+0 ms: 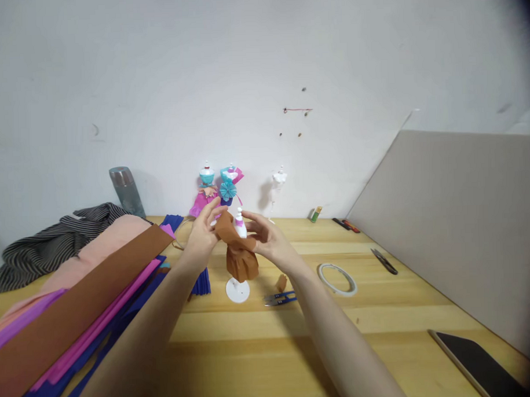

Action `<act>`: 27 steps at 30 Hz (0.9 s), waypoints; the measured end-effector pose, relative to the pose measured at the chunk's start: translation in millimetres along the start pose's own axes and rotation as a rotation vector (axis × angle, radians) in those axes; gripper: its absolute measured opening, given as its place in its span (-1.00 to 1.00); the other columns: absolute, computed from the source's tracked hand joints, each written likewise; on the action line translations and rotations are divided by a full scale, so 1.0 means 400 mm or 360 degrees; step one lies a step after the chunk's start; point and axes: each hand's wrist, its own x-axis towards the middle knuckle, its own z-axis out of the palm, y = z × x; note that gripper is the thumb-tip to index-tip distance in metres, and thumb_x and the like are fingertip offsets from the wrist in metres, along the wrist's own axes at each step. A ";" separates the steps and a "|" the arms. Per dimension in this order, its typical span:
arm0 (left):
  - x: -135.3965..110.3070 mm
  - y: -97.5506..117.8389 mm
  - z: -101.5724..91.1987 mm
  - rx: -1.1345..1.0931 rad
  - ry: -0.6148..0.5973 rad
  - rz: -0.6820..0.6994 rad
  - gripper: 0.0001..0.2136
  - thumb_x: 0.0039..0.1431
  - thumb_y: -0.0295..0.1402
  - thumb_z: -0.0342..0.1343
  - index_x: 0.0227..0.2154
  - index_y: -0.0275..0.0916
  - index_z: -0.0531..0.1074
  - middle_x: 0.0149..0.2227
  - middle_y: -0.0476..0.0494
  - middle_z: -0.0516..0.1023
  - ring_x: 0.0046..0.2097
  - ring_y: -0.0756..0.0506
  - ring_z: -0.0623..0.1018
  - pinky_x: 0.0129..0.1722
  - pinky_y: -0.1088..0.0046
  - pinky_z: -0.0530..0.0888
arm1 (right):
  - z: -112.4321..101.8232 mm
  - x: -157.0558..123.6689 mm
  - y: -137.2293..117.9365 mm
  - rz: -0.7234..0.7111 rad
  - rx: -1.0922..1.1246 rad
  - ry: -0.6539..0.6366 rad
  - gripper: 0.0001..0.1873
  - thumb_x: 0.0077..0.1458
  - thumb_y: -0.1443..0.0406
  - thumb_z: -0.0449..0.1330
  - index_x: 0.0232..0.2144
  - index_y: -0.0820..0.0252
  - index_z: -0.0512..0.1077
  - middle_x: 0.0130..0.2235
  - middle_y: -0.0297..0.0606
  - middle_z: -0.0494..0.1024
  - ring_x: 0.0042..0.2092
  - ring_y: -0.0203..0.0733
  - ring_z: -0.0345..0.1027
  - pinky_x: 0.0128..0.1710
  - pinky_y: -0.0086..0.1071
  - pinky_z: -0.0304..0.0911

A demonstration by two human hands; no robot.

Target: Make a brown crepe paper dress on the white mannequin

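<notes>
Head view: the left hand (202, 228) and right hand (270, 240) grip brown material (242, 265) around a white mannequin (240, 229). A green tube (316, 214) sits near the back edge of the table (369, 319).

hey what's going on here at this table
A person's left hand and right hand hold the flared upper edge of brown material wrapped around a small white dress form. The material is gathered below that edge. Blue-handled snips lie nearby on the table; a bare white form stands behind, near the wall.
</notes>
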 end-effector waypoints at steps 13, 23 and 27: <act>0.002 0.018 0.013 -0.0127 0.0202 -0.0249 -0.30 -0.22 -0.41 0.33 0.09 -0.31 0.27 -0.21 -0.23 0.56 -0.33 -0.06 0.55 -0.42 0.52 0.42 | 0.031 0.002 -0.013 -0.0185 -0.0035 0.0250 -0.29 -0.20 0.23 0.39 0.06 0.03 0.34 -0.22 -0.28 0.45 -0.18 -0.19 0.34 -0.15 -0.30 0.27; -0.005 0.022 0.014 -0.0062 0.0183 -0.0297 -0.48 -0.17 -0.44 0.22 -0.03 -0.27 0.39 -0.58 0.09 0.42 -0.68 0.15 0.19 -0.69 0.62 0.06 | 0.051 -0.005 -0.028 -0.0329 -0.0249 0.0433 -0.53 -0.17 0.36 0.34 -0.11 0.07 0.50 -0.28 -0.29 0.54 -0.25 -0.18 0.36 -0.15 -0.25 0.29; -0.005 0.020 0.012 -0.0078 0.0184 -0.0317 -0.49 -0.16 -0.39 0.24 -0.03 -0.26 0.38 -0.53 0.05 0.48 -0.67 0.13 0.26 -0.69 0.60 0.11 | 0.054 -0.007 -0.036 -0.0354 -0.0288 0.0469 -0.59 -0.16 0.37 0.33 -0.16 0.09 0.53 -0.28 -0.27 0.56 -0.24 -0.15 0.39 -0.12 -0.22 0.30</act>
